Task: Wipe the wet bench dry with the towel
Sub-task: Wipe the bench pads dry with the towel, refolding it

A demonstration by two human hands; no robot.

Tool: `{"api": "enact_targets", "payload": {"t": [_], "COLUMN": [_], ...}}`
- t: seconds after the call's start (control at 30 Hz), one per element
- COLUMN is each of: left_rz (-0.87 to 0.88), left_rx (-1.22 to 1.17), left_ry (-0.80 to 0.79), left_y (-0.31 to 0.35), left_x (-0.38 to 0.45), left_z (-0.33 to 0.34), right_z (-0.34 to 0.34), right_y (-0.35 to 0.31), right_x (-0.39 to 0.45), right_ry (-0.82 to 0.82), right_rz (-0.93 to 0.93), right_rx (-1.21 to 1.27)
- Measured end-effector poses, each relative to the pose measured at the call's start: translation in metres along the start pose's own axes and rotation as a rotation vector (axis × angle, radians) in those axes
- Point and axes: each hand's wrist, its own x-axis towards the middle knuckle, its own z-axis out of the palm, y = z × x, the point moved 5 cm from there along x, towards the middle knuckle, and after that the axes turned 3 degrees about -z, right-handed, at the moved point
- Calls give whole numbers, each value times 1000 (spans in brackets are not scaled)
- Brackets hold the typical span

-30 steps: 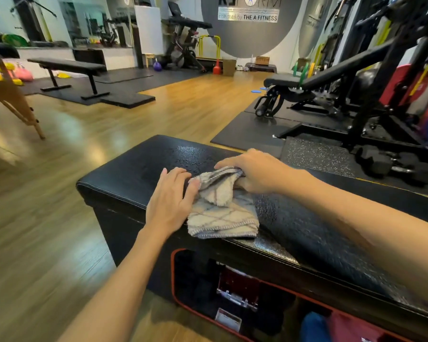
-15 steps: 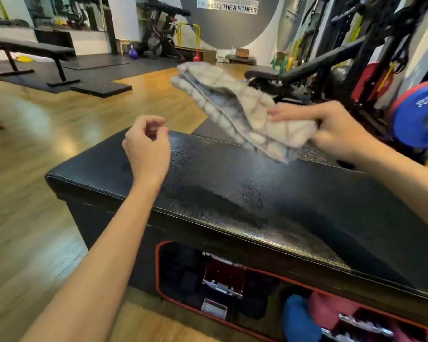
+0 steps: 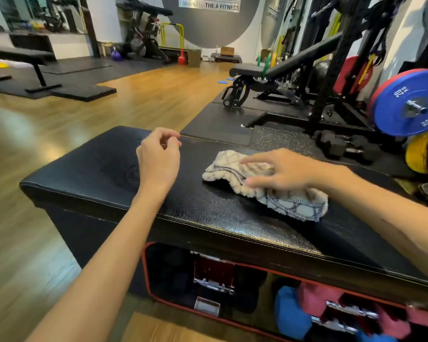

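Note:
A black padded bench [image 3: 89, 174] runs across the view, its top glossy and damp-looking. A beige checked towel [image 3: 292, 203] lies crumpled on the bench top, right of centre. My right hand [image 3: 282, 172] lies over the towel with its fingers spread and fairly straight, resting on the cloth; it is a little blurred. My left hand [image 3: 158, 159] hovers above the bench to the left of the towel, fingers loosely curled, holding nothing.
Under the bench top an open shelf [image 3: 208, 280] holds blue and pink dumbbells [image 3: 292, 314]. Behind stand a rack with a blue weight plate [image 3: 408, 102], an incline bench [image 3: 282, 67] and black dumbbells [image 3: 336, 146]. Wooden floor lies to the left.
The right hand, which held the towel up in the air half a second ago, has brought it down onto the bench. The left hand stays above the bench, off the towel.

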Motion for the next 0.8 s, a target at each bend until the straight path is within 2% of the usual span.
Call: {"api": "enact_targets", "payload": {"t": [0.1, 0.2, 0.3, 0.37, 0.43, 0.47, 0.53, 0.6, 0.7, 0.8], "left_rz": [-15, -24, -38, -46, -36, -22, -7, -15, -7, 42], "left_rx": [66, 141, 173, 177, 222, 262, 375, 480, 504, 388], "left_ry": [-28, -56, -55, 13, 157, 227, 298, 287, 268, 333], "left_y": [-6, -14, -25, -31, -35, -39, -51, -70, -94, -102], "left_x": [5, 4, 3, 5, 8, 8, 8, 7, 7, 4], "left_z": [-19, -31, -39, -50, -65, -72, -79, -76, -72, -72], "right_z": [28, 35, 23, 3, -17, -24, -23, -8, 22, 48], "right_y": [1, -1, -8, -3, 4, 5, 1, -9, -5, 6], "right_x": [20, 36, 50, 56, 61, 65, 79, 91, 112, 140], "right_ry": [-18, 59, 290, 506, 674, 716, 658, 487, 304, 176], "right_rz": [17, 34, 104, 277, 434, 447, 361, 246, 254, 347], "right_rx": [-15, -230, -373, -276, -17, 131, 407, 519, 385, 80]}}
